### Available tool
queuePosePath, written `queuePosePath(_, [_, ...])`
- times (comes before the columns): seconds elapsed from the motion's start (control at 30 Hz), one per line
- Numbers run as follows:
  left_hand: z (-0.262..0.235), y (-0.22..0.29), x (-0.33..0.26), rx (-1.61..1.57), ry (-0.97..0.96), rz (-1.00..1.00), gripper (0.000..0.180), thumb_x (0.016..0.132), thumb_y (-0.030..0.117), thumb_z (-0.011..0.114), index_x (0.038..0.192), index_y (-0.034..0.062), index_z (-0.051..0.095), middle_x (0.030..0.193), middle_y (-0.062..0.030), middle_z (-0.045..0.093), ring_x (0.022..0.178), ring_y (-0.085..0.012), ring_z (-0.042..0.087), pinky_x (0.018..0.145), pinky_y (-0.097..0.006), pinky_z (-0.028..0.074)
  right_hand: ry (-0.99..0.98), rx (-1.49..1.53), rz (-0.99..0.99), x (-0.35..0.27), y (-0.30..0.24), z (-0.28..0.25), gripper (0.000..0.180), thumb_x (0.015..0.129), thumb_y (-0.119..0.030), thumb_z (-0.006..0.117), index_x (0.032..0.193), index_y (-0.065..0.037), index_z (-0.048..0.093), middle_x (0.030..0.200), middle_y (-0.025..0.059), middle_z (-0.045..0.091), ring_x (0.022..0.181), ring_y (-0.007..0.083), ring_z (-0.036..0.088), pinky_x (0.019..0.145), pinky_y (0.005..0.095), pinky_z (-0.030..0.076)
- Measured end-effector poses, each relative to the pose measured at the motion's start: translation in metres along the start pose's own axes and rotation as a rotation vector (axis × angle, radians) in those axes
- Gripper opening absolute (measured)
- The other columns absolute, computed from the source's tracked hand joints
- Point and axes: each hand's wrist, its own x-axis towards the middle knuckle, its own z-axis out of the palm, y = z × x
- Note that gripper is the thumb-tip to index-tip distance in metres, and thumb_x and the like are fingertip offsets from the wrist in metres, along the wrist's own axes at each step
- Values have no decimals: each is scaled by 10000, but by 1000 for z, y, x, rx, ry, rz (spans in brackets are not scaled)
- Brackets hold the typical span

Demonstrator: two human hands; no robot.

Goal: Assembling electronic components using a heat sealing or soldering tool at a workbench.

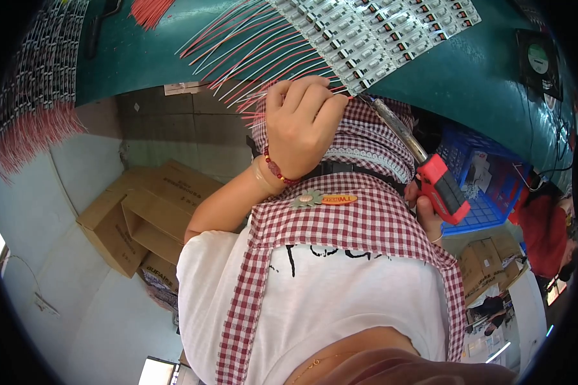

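Note:
A panel of small circuit boards (392,63) lies on the green table at the top. Red and white wires (263,64) fan out leftward from its near edge. At the panel's near corner my left hand (302,119) is closed, its thumb and fingers pinching a thin red wire whose end shows at the fingertips. My right hand (427,208) is wrapped around the red and black handle of a soldering iron (401,131). The iron slants up to the left, its tip at the panel's corner, close beside my left fingertips. Part of my right hand is hidden behind the handle.
More wired boards (35,70) hang over the table (154,61) at the far left, near a bundle of red wires (151,11). A black device with a round disc (538,61) stands right. A blue crate (475,215) and cardboard boxes (144,212) sit below table height.

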Motion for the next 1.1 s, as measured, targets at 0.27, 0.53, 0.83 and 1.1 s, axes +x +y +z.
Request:
queuePosePath(0.27, [12,-1,-2,-2,29,-9,180,722,3,747,852,59,636,1232,-119,662,1111,-287,648,939,-406,428,-36,-62,-26,6,-8,5,446,821,-428,808,893,-6,686,764,63,648,656,168,628,596,287,475])
queuePosePath(0.53, [10,2,0,4,-7,-27,182,722,0,741,859,54,635,1228,-121,670,1105,-272,650,939,-407,426,-69,-257,-156,6,14,-10,287,825,-292,771,866,-19,693,772,85,636,636,228,620,574,322,466])
queuePosePath(0.83, [8,2,2,15,-37,-25,166,737,17,736,866,59,640,1211,-101,678,1090,-253,655,949,-413,421,-100,-468,-295,6,2,-10,300,864,-353,747,815,-65,682,775,58,660,627,224,625,564,357,474])
queuePosePath(1.1, [8,2,4,-1,-53,-36,163,741,14,733,868,59,641,1199,-98,681,1087,-257,657,948,-419,423,-133,-402,-235,8,-1,-5,338,883,-389,708,810,-61,685,737,63,649,637,248,631,563,362,472])
